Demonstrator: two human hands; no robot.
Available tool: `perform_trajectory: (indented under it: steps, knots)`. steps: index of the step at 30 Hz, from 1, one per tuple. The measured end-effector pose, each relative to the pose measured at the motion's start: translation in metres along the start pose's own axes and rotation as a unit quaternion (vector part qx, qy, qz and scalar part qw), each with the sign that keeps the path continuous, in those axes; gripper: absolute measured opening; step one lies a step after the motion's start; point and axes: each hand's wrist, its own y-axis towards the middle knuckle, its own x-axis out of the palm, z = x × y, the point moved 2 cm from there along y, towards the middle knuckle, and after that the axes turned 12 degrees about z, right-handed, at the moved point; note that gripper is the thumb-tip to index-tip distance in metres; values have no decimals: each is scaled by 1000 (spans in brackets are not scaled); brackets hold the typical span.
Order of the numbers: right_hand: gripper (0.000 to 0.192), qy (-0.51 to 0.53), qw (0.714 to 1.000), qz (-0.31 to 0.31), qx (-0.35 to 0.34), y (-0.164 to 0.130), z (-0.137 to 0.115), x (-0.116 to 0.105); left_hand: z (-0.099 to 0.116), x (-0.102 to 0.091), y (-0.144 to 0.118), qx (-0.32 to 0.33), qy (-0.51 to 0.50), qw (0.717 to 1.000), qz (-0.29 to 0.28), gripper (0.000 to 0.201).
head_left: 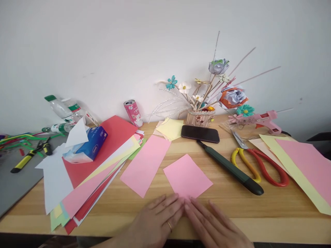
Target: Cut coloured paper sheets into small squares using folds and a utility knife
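At the near edge of the light wooden table, a bare left hand with a thin ring on one finger and a bare right hand lie side by side, palms down. Both are flat with fingers stretched out, neither closed around anything; their fingertips meet on the near corner of a square sheet of pink paper, which lies centrally in front of them. Just left of the square is a long pink paper rectangle; farther left, a fanned stack of coloured paper sheets carries a blue-and-white tissue box. To the right, a long dark-green and black tool lies slantwise, its far tip by a black smartphone. Right of it are metal scissors with yellow and red handles. At the far side, a small basket of artificial flowers stands near the wall, well apart from a pink drink can on its left.
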Motion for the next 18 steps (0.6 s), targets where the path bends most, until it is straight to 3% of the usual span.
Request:
perform_trajectory:
  steps: [3, 5, 9, 13, 16, 18]
  knots:
    - [63, 34, 999, 13, 39, -3, 8, -1, 1, -2, 1, -3, 8, 1000, 8, 57]
    - [68, -3, 997, 5, 81, -11, 22, -2, 2, -4, 2, 0, 16, 1000, 13, 57]
    - [61, -56, 994, -22, 96, -24, 40, -3, 1, -4, 2, 5, 27, 999, 18, 55]
    - [60, -56, 992, 14, 109, -28, 39, -10, 2, -6, 4, 3, 11, 1000, 15, 52]
    - [59, -17, 991, 45, 128, -29, 40, -16, 3, -18, 10, -10, -21, 999, 30, 49]
    - [54, -38, 987, 31, 152, -26, 50, -16, 1, -28, 15, -31, -38, 998, 44, 47]
